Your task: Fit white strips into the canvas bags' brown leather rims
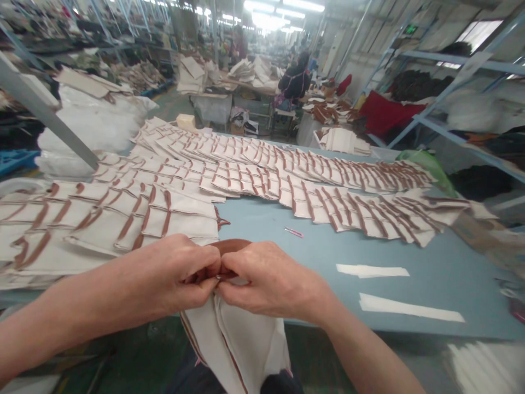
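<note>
My left hand [191,271] and my right hand [268,276] meet at the table's front edge, thumbs and fingers pinched together. Between them they grip a cream fabric piece [246,334] with brown edging. Its lower part hangs down over my lap, with a seam running along its middle. A brown strip of the piece [234,245] curves up behind my fingertips. Exactly where the fingers press is partly hidden by the knuckles.
Overlapping rows of cream pieces with brown trim [254,175] cover the back and left of the blue table [254,219]. A small pink tool [294,232] and white strips [410,307] lie to the right. Farther off, a person [295,82] sits among stacked fabric.
</note>
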The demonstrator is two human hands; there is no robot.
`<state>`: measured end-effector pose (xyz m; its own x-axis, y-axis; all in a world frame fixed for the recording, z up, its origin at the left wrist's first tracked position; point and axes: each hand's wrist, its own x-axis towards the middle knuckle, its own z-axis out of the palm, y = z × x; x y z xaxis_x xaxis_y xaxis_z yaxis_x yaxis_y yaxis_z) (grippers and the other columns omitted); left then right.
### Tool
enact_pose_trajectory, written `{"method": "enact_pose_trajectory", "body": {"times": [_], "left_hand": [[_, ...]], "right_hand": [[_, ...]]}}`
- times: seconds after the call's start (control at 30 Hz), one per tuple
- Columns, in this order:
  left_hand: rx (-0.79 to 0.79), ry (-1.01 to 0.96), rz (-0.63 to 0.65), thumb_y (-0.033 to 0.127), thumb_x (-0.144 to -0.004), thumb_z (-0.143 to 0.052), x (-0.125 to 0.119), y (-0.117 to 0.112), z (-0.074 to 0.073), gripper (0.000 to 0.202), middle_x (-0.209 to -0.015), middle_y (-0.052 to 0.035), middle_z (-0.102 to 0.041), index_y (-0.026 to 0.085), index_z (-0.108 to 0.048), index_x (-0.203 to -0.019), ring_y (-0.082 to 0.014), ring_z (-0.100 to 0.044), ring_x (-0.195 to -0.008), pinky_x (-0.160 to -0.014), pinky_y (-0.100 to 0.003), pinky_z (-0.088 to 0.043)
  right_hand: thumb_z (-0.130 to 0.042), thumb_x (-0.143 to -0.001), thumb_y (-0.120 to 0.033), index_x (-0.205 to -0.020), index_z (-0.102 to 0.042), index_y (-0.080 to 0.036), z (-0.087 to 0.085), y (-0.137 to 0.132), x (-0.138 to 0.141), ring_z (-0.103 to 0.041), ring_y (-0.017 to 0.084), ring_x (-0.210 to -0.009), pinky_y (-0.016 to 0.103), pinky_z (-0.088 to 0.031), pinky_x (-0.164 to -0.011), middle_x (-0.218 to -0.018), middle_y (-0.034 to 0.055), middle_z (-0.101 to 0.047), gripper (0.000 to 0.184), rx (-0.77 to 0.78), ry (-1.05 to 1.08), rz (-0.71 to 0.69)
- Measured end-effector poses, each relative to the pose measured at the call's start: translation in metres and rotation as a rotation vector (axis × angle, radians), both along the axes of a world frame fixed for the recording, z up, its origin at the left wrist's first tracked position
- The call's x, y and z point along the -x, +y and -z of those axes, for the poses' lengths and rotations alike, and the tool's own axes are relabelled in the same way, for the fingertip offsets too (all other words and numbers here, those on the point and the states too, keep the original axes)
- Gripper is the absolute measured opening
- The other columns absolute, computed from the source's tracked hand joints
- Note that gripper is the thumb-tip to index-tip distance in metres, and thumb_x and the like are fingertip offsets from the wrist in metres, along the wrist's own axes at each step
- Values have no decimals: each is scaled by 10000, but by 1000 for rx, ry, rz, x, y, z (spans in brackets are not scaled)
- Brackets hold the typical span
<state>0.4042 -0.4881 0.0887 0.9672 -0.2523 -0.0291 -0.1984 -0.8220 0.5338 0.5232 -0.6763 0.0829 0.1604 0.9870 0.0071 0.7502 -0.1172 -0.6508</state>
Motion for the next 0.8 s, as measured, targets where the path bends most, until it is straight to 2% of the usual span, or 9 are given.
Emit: {"method": "enact_pose_trajectory", "body": {"times": [0.07,0.17,0.27,0.4,0.5,0.63,0.7,0.8], "left_hand": [[-29,-105,6,75,-795,-517,2,-3,-1,183,-593,75,-554,221,-543,-689,-87,-483,-509,-518,-257,-270],[-70,-326,-8,54,-843,-481,6,-7,-1,227,-586,75,-491,224,-487,-692,-94,-450,-498,-517,-263,-276],[-121,-487,36,38,-963,-438,15,-5,5,287,-660,61,-513,225,-495,-753,-100,-474,-532,-527,-268,-295],[-183,-523,109,124,-1106,-441,28,4,16,286,-764,41,-538,226,-532,-855,-122,-508,-607,-547,-306,-291],[-260,-525,152,144,-1149,-381,33,9,15,324,-770,34,-523,233,-531,-875,-142,-526,-634,-549,-328,-282],[-364,-560,180,115,-1157,-287,30,8,7,372,-773,26,-574,236,-552,-925,-165,-591,-627,-527,-325,-333],[-438,-636,205,94,-1155,-231,26,6,5,415,-801,6,-635,213,-605,-1019,-184,-635,-638,-546,-330,-405],[-515,-742,225,37,-1130,-180,23,4,6,475,-856,-37,-702,149,-642,-1147,-214,-694,-701,-631,-347,-509]], "right_hand": [[-643,-912,-169,-797,-630,-190,-1,3,6,-530,145,-744,306,-267,-640,-894,19,-722,117,13,-67,49],[-646,-892,-176,-792,-620,-194,1,4,15,-557,155,-732,314,-259,-631,-852,26,-726,105,-13,-94,120],[-651,-843,-158,-732,-502,-212,6,2,21,-517,133,-679,297,-254,-615,-739,-18,-629,193,-133,-20,166],[-596,-797,-160,-693,-369,-235,7,-2,25,-425,112,-599,275,-255,-581,-640,-62,-464,260,-271,116,151],[-579,-797,-203,-696,-378,-236,0,-3,23,-399,111,-586,269,-265,-575,-634,-65,-445,227,-232,169,134],[-528,-892,-280,-700,-437,-232,-8,1,8,-409,123,-600,279,-294,-591,-637,-58,-446,218,-97,320,53],[-471,-940,-323,-694,-433,-238,-6,3,0,-399,134,-621,290,-320,-616,-644,-53,-410,264,-84,441,-3],[-421,-956,-350,-678,-387,-249,4,8,-8,-386,147,-684,310,-342,-674,-690,-34,-394,298,-132,600,-1]]}}
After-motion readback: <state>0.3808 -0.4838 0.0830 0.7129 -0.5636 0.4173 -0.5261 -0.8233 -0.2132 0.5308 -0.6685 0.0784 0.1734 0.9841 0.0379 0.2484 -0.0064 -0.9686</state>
